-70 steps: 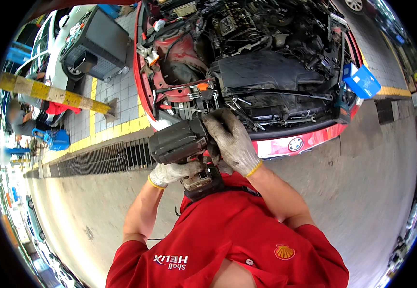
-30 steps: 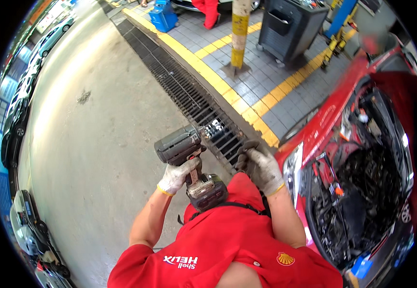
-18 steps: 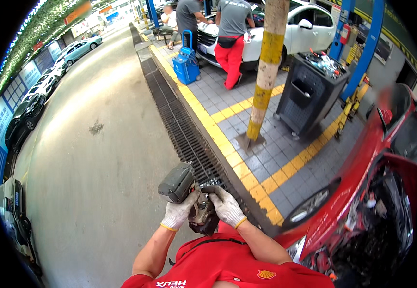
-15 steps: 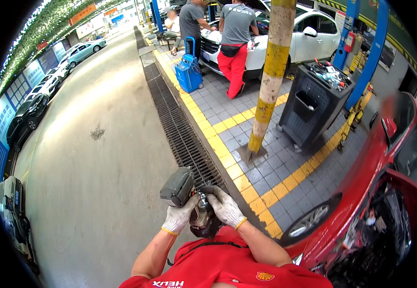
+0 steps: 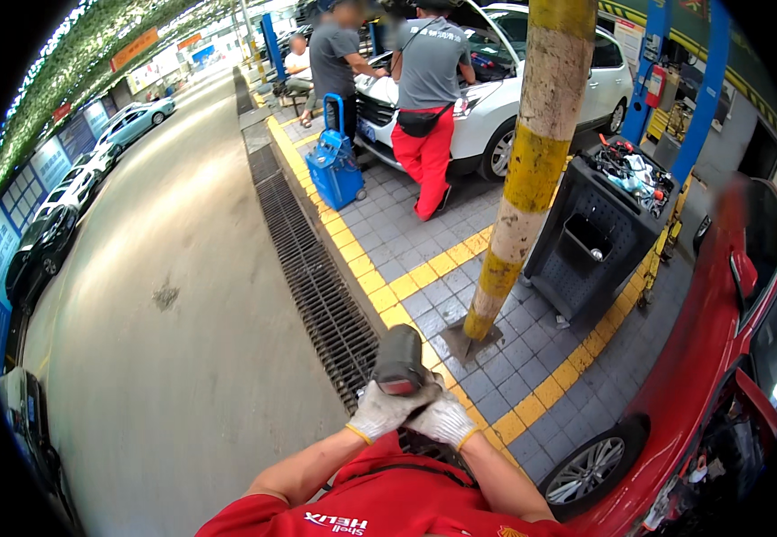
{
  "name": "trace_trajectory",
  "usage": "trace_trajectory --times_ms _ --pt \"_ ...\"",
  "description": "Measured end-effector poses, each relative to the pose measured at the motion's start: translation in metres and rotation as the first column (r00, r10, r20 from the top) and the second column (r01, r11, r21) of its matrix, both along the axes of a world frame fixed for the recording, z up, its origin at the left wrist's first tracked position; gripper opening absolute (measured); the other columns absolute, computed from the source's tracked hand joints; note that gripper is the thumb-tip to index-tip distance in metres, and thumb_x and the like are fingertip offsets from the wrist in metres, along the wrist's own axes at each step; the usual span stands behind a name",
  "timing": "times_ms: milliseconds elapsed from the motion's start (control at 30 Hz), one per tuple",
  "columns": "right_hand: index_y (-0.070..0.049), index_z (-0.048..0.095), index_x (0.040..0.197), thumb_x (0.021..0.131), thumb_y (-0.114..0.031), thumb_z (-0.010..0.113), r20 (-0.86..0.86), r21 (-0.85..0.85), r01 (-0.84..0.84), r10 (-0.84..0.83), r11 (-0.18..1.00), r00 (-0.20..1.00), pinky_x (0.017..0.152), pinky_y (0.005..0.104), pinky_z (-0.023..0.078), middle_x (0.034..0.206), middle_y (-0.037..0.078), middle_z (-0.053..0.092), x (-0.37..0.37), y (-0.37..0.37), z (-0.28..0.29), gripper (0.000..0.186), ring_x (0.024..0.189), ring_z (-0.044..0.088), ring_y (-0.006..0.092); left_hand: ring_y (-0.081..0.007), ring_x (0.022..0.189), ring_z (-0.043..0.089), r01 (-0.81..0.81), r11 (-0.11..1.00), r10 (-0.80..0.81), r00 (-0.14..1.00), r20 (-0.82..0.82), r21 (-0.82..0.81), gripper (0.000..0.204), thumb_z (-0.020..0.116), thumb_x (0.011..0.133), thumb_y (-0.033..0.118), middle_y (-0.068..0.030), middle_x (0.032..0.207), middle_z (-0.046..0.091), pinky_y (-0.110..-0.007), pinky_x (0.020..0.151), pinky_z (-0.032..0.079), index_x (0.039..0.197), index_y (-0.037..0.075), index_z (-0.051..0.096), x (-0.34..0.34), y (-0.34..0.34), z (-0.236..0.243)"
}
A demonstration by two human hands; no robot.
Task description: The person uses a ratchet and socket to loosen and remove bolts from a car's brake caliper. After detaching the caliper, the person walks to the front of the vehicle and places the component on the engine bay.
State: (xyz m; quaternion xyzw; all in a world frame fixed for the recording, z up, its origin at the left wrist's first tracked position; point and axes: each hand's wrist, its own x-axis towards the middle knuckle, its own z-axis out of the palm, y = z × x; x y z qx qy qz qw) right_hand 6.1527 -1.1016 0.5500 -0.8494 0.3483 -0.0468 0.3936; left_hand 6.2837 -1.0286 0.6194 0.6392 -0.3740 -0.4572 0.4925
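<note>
In front of my red shirt I hold a dark grey cordless power tool (image 5: pixel 399 353), its bulky body pointing away from me and a red patch on its near end. My gloved left hand (image 5: pixel 383 410) is closed around the tool from the left, just below that end. My gloved right hand (image 5: pixel 445 417) presses in from the right, fingers curled against the tool and partly hidden behind it. Both white knit gloves have yellow cuffs, and the hands touch each other. The tool's lower part is mostly covered by my hands.
A long drain grate (image 5: pixel 308 277) runs ahead beside yellow tiles. A yellow-and-white post (image 5: pixel 532 179) and a dark tool cart (image 5: pixel 590 237) stand to the right. The red car (image 5: pixel 675 394) is at near right. Two people work at a white car (image 5: pixel 496 134) beside a blue wheeled case (image 5: pixel 335 170).
The tool has swung right and turned, so its bulky body now points ahead. My hands have closed together beneath it. The view has shifted, bringing the post and cart nearer.
</note>
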Motion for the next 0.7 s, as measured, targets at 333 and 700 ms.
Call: trace_trajectory --times_ms 333,700 --pt "-0.006 0.055 0.139 0.076 -0.021 0.087 0.134 0.401 0.381 -0.465 0.833 0.875 0.098 0.0367 0.055 0.127 0.011 0.067 0.112 -0.156 0.022 0.072 0.107 0.067 0.0191 -0.0348 0.105 0.073 0.556 0.800 -0.595 0.681 0.428 0.226 0.077 0.083 0.081 0.050 -0.0206 0.114 0.074 -0.041 0.093 0.057 0.138 0.003 0.061 0.185 -0.215 0.049" --pt "-0.004 0.053 0.145 0.069 -0.014 0.089 0.313 0.614 0.368 -0.644 0.698 0.698 0.105 0.0388 0.050 0.133 0.011 0.062 0.213 -0.287 0.070 0.084 0.122 0.058 0.0208 -0.0135 0.101 0.063 0.764 0.642 -0.751 0.644 -0.149 0.064 0.053 0.072 0.095 0.034 -0.0092 0.115 0.072 -0.031 0.093 0.052 0.137 0.002 0.063 0.311 -0.396 0.010"
